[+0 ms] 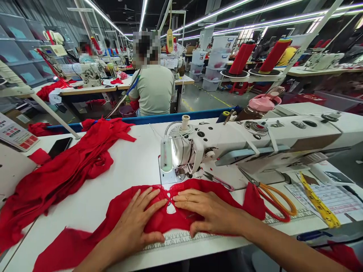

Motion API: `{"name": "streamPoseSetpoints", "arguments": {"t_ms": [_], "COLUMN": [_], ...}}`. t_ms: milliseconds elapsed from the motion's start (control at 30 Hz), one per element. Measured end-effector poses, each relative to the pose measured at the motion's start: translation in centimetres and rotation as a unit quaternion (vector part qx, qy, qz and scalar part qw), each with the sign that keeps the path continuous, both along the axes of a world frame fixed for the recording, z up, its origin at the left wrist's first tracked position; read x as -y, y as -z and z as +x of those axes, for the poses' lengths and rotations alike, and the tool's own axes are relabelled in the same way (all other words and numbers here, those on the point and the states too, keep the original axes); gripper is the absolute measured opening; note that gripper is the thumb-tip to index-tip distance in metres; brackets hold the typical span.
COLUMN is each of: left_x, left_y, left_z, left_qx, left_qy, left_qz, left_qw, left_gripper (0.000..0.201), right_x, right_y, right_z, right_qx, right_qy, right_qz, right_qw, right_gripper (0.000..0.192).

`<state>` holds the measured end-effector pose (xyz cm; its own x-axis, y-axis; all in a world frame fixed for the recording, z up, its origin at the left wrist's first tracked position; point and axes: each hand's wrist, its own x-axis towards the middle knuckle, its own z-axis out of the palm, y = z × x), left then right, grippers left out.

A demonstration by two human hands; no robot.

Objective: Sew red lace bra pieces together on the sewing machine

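Note:
A red fabric garment piece (124, 204) lies spread across the front of the white sewing table, with lace along its upper edge and a small cut-out at its centre. My left hand (141, 219) rests flat on it, just left of the cut-out, fingers stretched out. On the other side my right hand (207, 211) presses flat on the cloth, its fingertips close to the opening. Both hands touch the fabric without gripping it. Directly beyond stands the sewing machine (184, 151), its needle area just behind the lace edge.
Orange-handled scissors (279, 200), small snips (218, 180) and a yellow tape measure (319, 200) lie to the right. A heap of red fabric pieces (68, 162) covers the left side, beside a dark phone (60, 146). Ahead sits a person (155, 88), back turned.

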<state>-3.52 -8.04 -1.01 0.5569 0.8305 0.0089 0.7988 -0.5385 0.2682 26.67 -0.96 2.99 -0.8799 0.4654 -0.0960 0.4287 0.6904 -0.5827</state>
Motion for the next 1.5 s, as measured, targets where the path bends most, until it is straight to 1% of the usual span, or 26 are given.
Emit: {"name": "streamPoseSetpoints", "arguments": {"t_ms": [167,300,533,633,733,800,900,933,1000,1033,1100,1133,1200,1300,1367,1500], "left_x": [0.1,0.3,0.3,0.4,1.3,2.2,3.4,3.6,3.5,3.3,2.6,2.4,2.0,2.0,2.1,2.3], "left_y": [0.3,0.6,0.3,0.4,0.3,0.0,-0.9,-1.2,-1.5,-1.4,-0.9,-0.5,0.5,1.6,1.7,1.3], "left_z": [-0.2,-0.3,-0.1,0.0,0.0,0.1,0.6,0.9,1.6,1.9,2.2,2.2,1.8,0.7,0.3,0.2], "left_qx": [0.015,0.027,0.042,0.049,0.068,0.096,0.154,0.176,0.218,0.232,0.221,0.198,0.143,0.099,0.093,0.084], "left_qy": [-0.009,-0.009,-0.011,-0.012,-0.023,-0.027,-0.018,-0.014,-0.009,-0.007,-0.01,-0.013,-0.021,-0.031,-0.028,-0.028], "left_qz": [0.002,0.019,0.022,0.033,0.066,0.107,0.157,0.167,0.179,0.179,0.162,0.148,0.129,0.133,0.134,0.117], "left_qw": [1.0,0.999,0.999,0.998,0.995,0.989,0.975,0.97,0.959,0.956,0.962,0.969,0.981,0.986,0.986,0.989], "left_gripper": [0.085,0.085,0.08,0.078,0.076,0.068,0.042,0.034,0.027,0.027,0.028,0.031,0.042,0.055,0.058,0.06], "right_x": [-0.2,-0.1,0.2,0.4,1.4,2.5,3.8,4.0,4.0,3.9,3.5,3.3,3.0,3.0,3.0,2.9], "right_y": [0.3,0.7,1.0,0.9,0.3,-0.2,-0.6,-0.6,-0.3,-0.1,0.5,0.8,1.4,2.0,2.2,2.2], "right_z": [0.0,0.1,0.1,0.0,0.4,0.8,1.1,1.0,0.6,0.2,-0.4,-0.6,-0.6,0.1,0.6,1.0], "right_qx": [-0.005,-0.036,-0.072,-0.075,-0.064,-0.067,-0.108,-0.124,-0.145,-0.146,-0.129,-0.119,-0.104,-0.102,-0.102,-0.099], "right_qy": [0.003,0.004,0.001,0.001,0.016,0.037,0.06,0.061,0.055,0.051,0.046,0.045,0.051,0.067,0.072,0.068], "right_qz": [0.004,0.011,0.028,0.041,0.076,0.104,0.139,0.147,0.158,0.16,0.164,0.164,0.161,0.146,0.14,0.135], "right_qw": [1.0,0.999,0.997,0.996,0.995,0.992,0.983,0.979,0.975,0.975,0.977,0.978,0.98,0.982,0.982,0.983], "right_gripper": [0.066,0.064,0.063,0.064,0.064,0.057,0.032,0.026,0.027,0.027,0.026,0.024,0.025,0.03,0.033,0.035]}}
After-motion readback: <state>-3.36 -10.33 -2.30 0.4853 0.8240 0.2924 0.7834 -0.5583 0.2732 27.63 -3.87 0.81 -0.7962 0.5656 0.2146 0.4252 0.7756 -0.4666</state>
